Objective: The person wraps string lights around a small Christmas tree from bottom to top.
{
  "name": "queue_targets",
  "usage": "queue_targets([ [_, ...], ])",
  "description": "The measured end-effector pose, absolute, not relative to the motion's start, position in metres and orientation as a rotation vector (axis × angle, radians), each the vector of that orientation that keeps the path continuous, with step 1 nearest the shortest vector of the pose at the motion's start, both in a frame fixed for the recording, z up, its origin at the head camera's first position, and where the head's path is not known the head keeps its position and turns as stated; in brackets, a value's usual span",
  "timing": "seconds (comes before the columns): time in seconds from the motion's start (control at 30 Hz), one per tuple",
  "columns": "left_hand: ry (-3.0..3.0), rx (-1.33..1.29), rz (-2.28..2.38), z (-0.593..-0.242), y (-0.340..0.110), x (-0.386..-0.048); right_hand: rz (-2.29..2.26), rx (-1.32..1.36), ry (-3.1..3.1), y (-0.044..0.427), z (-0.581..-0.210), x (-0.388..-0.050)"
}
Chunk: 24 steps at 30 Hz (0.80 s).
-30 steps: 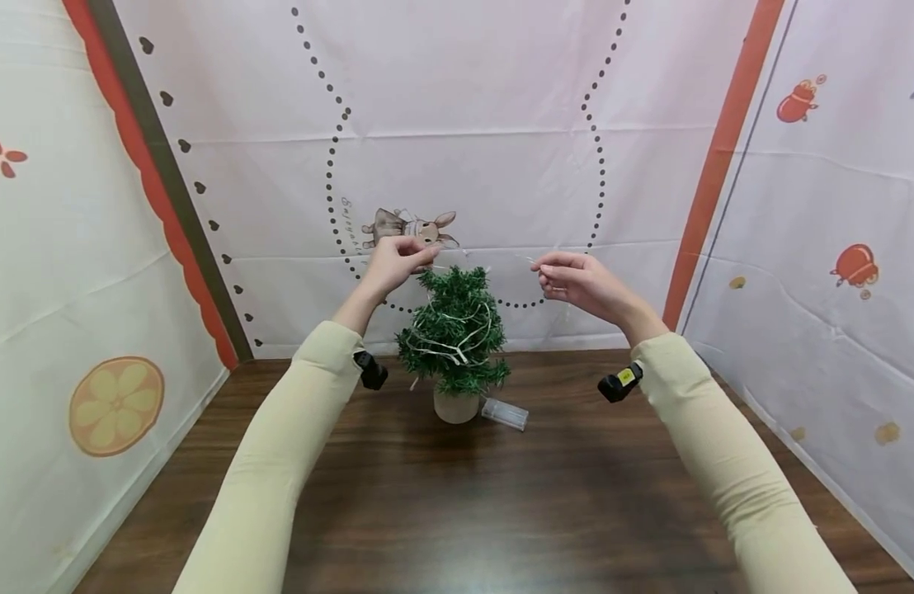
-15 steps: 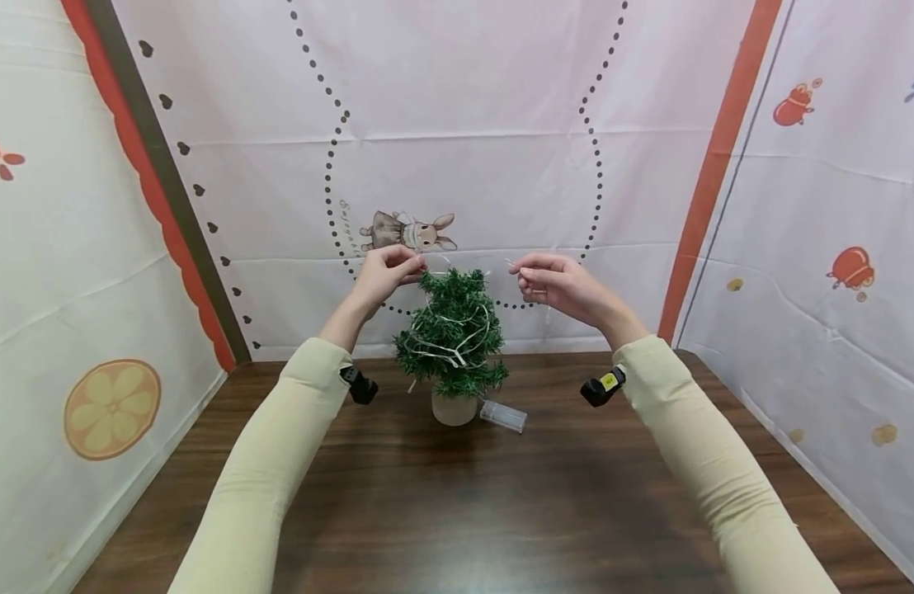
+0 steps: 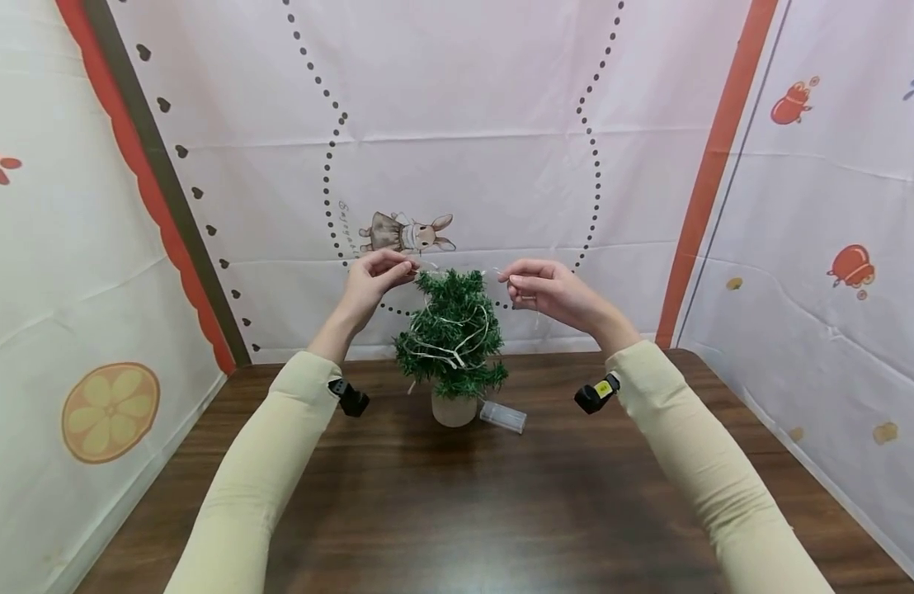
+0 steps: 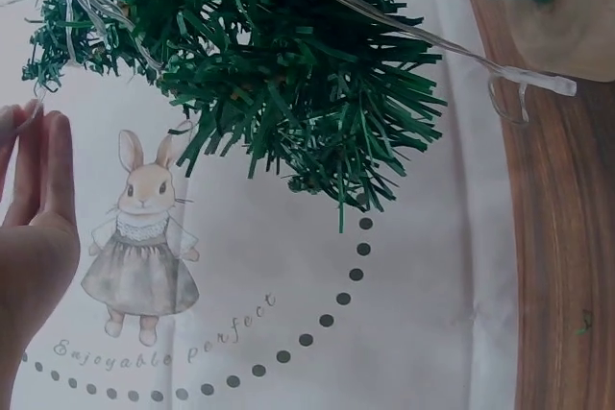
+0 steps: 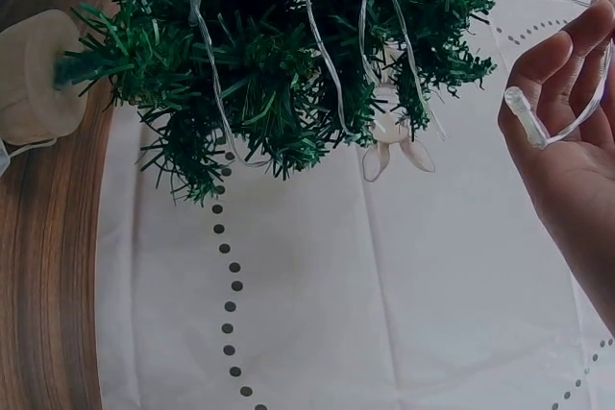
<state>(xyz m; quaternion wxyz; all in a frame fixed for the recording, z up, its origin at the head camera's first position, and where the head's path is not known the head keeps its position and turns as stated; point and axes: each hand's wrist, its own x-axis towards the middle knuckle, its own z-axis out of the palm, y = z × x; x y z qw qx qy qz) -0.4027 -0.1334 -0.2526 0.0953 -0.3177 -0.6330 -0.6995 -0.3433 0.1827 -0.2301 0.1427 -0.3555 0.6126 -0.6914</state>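
Observation:
A small artificial Christmas tree (image 3: 457, 330) stands upright in a pale round base. Clear string lights (image 3: 451, 355) wrap around its branches; strands also show across the tree in the right wrist view. Just left of the treetop, my left hand (image 3: 369, 285) pinches a thin strand between thumb and fingers; the left wrist view shows only part of this left hand (image 4: 38, 199). To the right of the treetop, my right hand (image 3: 553, 294) holds the loose wire. A clear end piece (image 5: 524, 114) of the wire hangs by the palm in the right wrist view.
A clear battery box (image 3: 504, 416) lies on the brown wooden table (image 3: 457, 511), right of the tree's base. Printed white cloth (image 3: 472, 173) hangs behind the tree and along both sides. Another clear end piece (image 4: 543, 81) sticks out near the base.
My right hand has moved left toward the treetop, bringing the wire with it. My left hand has shifted slightly left and down. The tree and battery box have stayed in place.

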Motion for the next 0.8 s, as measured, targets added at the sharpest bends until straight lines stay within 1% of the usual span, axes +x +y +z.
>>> queue_targets([
  [0.47,-1.809,-1.052,-2.103,-0.26,-0.148,-0.399,-1.974,-1.03,1.745,0.184,-0.233,-0.337],
  [0.8,-2.007,-1.064,-1.891,-0.274,-0.161,-0.407,-1.967,-1.033,1.766,0.192,-0.242,-0.332],
])
